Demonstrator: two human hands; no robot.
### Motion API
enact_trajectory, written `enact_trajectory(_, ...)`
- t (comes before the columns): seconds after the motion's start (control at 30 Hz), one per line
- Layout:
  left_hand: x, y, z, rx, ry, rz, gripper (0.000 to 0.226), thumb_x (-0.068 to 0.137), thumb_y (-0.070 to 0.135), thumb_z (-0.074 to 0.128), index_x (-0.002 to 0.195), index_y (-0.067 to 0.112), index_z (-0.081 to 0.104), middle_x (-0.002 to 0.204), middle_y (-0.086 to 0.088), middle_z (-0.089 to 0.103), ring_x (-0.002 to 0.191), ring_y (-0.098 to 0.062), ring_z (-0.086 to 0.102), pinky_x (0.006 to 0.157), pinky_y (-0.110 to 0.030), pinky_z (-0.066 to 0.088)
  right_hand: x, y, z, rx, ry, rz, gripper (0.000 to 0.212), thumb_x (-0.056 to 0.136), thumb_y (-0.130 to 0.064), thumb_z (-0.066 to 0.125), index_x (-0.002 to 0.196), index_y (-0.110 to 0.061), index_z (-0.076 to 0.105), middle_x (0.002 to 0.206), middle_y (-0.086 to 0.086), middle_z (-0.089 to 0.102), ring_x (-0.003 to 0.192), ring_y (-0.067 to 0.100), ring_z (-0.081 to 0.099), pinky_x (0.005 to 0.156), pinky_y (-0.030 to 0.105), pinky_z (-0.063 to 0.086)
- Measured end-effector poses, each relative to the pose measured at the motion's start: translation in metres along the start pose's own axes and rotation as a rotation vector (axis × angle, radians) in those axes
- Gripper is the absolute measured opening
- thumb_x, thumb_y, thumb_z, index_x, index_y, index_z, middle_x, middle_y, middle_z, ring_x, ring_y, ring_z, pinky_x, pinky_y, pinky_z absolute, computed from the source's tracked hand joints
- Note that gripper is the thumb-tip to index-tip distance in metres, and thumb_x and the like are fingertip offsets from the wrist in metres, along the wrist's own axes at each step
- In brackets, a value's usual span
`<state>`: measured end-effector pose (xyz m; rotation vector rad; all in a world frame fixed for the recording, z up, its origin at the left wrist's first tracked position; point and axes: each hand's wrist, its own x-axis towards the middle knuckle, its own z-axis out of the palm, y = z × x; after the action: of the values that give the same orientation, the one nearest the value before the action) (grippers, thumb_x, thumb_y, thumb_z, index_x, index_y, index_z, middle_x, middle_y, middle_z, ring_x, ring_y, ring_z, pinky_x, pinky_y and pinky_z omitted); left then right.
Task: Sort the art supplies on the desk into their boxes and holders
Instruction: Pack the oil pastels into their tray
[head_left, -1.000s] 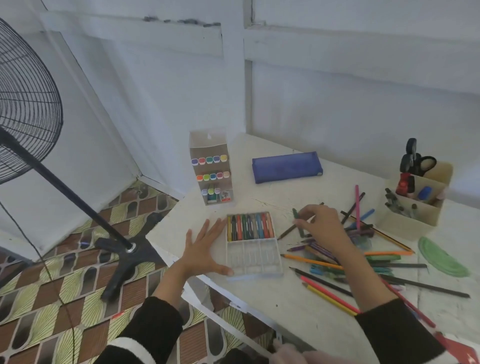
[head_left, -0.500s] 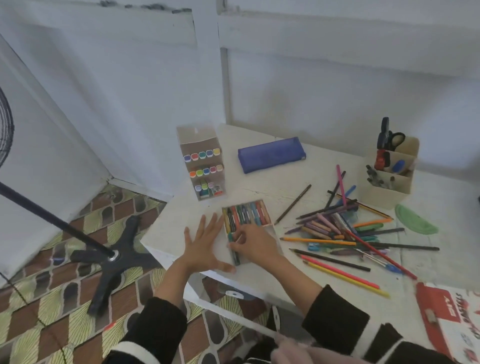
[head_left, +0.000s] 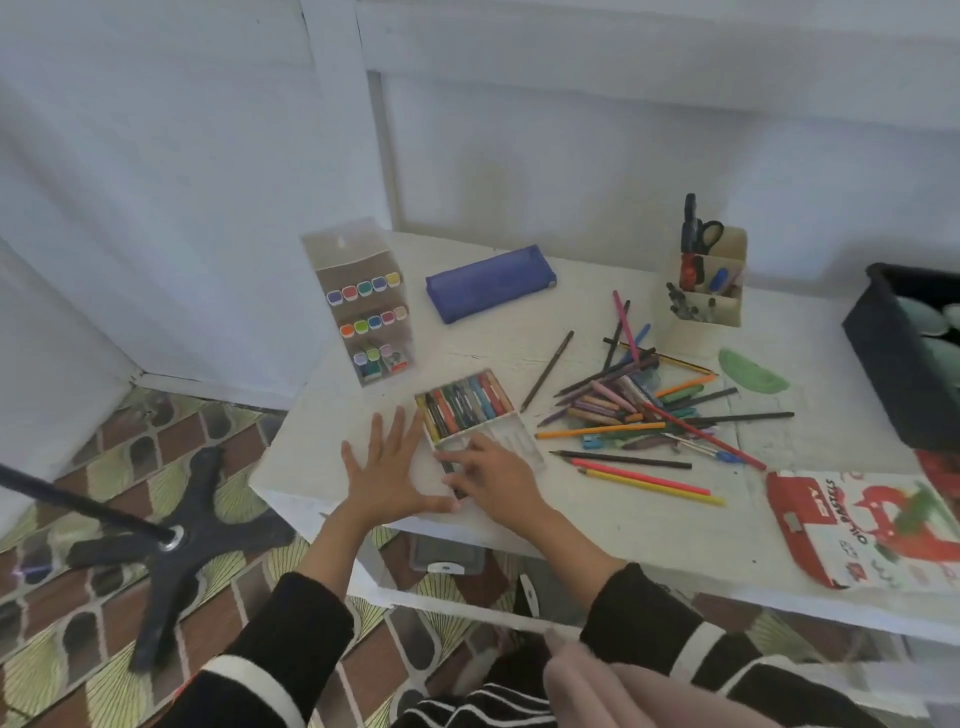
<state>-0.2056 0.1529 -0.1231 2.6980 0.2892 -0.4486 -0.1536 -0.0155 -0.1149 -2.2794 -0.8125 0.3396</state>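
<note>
Far left on the tabletop (head_left: 571, 525): left hand (head_left: 387, 467) flat, fingers spread wide, holding nothing, just beside the crayon tray (head_left: 514, 441). Tray's far half is full, near half mostly bare slots. Right hand (head_left: 498, 480) sits over that near half, fingers across a dark stick (head_left: 451, 470) at the tray's left edge. Pinching or just pressing, can't tell. Risk: tray is near the front edge and unclamped, so a sideways push could skid it or spill crayons. Further right, loose pencil pile (head_left: 639, 410) is unsorted; my sleeve could drag it.
</note>
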Motion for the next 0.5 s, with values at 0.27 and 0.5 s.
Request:
enact_trajectory(0.27, -0.001, 0.002, -0.002, 0.027, -0.003, 0.006, 0.141, 0.030, 0.105, 0.024, 0.140, 0.037, -0.032, 0.145, 0.011, -0.041, 0.136, -0.019, -0.037, 0.106, -0.063, -0.016, -0.001, -0.008, -0.002, 0.085, 0.085, 0.084, 0.051, 0.081, -0.020, 0.070, 0.128, -0.027, 0.051, 0.077, -0.009, 0.045, 0.067, 0.004, 0.045, 0.065, 0.023, 0.041)
enact_trajectory(0.5, 0.008, -0.007, -0.001, 0.109, 0.070, 0.194, 0.128, 0.042, 0.103, 0.007, 0.136, 0.028, -0.038, 0.143, 0.009, -0.046, 0.134, -0.013, -0.039, 0.109, -0.060, -0.014, -0.015, 0.016, -0.033, 0.017, 0.405, 0.040, 0.019, 0.088, -0.008, 0.060, 0.107, -0.013, 0.060, 0.079, -0.002, 0.050, 0.064, 0.003, 0.043, 0.061, 0.023, 0.039)
